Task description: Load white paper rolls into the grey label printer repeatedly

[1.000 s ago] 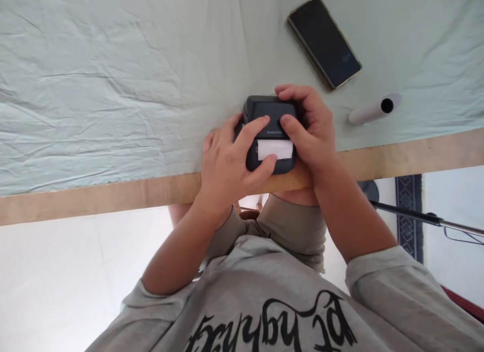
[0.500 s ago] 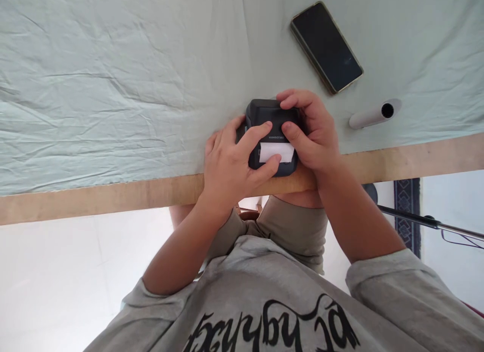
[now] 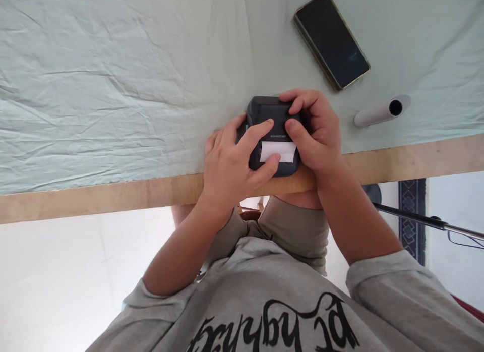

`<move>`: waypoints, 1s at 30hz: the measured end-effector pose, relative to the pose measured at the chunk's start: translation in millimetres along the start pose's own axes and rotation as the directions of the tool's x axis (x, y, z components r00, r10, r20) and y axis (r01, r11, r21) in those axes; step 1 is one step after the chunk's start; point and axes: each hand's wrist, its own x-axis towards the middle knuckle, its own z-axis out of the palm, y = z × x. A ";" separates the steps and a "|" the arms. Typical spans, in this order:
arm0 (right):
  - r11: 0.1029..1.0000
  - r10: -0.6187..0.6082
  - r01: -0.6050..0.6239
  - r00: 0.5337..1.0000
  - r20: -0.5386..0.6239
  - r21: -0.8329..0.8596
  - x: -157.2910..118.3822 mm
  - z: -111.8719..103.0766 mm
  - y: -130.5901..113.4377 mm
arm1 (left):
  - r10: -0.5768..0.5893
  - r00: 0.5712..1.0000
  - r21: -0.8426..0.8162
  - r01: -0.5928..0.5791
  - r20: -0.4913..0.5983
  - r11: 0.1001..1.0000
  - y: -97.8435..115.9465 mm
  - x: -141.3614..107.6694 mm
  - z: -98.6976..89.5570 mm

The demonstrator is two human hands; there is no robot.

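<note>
A small dark label printer [image 3: 270, 107] lies at the table's near edge, between my two hands. A white paper label [image 3: 270, 149] sticks out of its front side. My left hand [image 3: 236, 155] is wrapped around the printer's left side, its index finger on the top and its thumb on the label. On the other side, my right hand [image 3: 317, 130] grips the right side, thumb on the top face and fingers curled over the far right corner. Parts of the printer's sides are hidden behind my fingers.
A smartphone [image 3: 333, 42] with a dark screen lies beyond my right hand. To the right rests a white tube [image 3: 374, 115] with a dark round opening. Pale green cloth [image 3: 113, 90] covers the table up to its wooden edge [image 3: 113, 195]. A black stand pole [image 3: 412, 216] is below right.
The view has shifted slightly, so the phone and tube appear a little farther right and higher. My right thumb and fingers have moved slightly; both hands stay on the printer.
</note>
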 end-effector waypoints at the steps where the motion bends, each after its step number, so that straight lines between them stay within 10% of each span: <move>1: 1.000 0.006 -0.006 1.000 -0.003 0.005 0.1 0.3 0.3 | -0.001 1.000 0.002 0.001 -0.003 1.000 0.2 0.0 0.0; 30: 0.995 0.084 -0.082 0.996 -0.025 0.055 -1.0 0.8 0.4 | 0.002 1.000 0.030 -0.002 0.013 1.000 1.9 1.2 -3.4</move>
